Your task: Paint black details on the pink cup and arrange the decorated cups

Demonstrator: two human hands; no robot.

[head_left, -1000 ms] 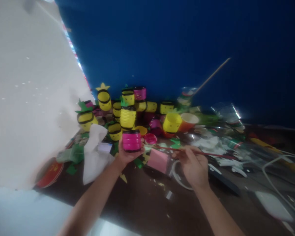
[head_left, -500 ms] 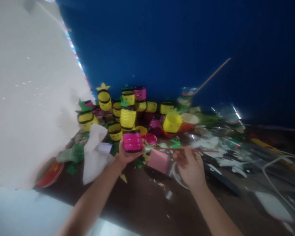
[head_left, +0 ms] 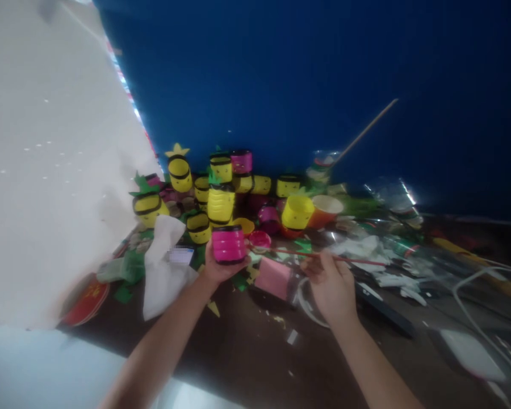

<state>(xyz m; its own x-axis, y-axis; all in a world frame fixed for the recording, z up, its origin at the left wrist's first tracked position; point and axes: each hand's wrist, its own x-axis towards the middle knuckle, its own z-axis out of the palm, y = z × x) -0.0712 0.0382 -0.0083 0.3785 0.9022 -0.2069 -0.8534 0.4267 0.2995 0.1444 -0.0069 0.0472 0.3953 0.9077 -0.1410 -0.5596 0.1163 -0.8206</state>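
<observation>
Dark blue fills the wall (head_left: 302,85) behind our bench (head_left: 238,352), the largest thing on which scraps and containers crowd. Along its back stand yellow containers (head_left: 220,204), several bearing black bands, leafy tops or small faces; these look the furthest along.

Our right hand (head_left: 334,284) has its fingers closed in a pinch on a brush handle, out over the bench. Our left hand (head_left: 221,267) cradles the pink ribbed container (head_left: 229,245) from below and behind, fingers curled around it, lifted in front of the yellow ones and roughly upright.

We judge its colouring well advanced: the side facing us is solid pink between black bands at top and bottom. The far side is hidden, so we cannot tell what remains there; no face or leafy top shows on it.

Just beside it sits a small pink paint tub (head_left: 259,240). Slimmest is the red paintbrush (head_left: 353,261), its tip near the container's right edge; whether they touch, we cannot tell.
</observation>
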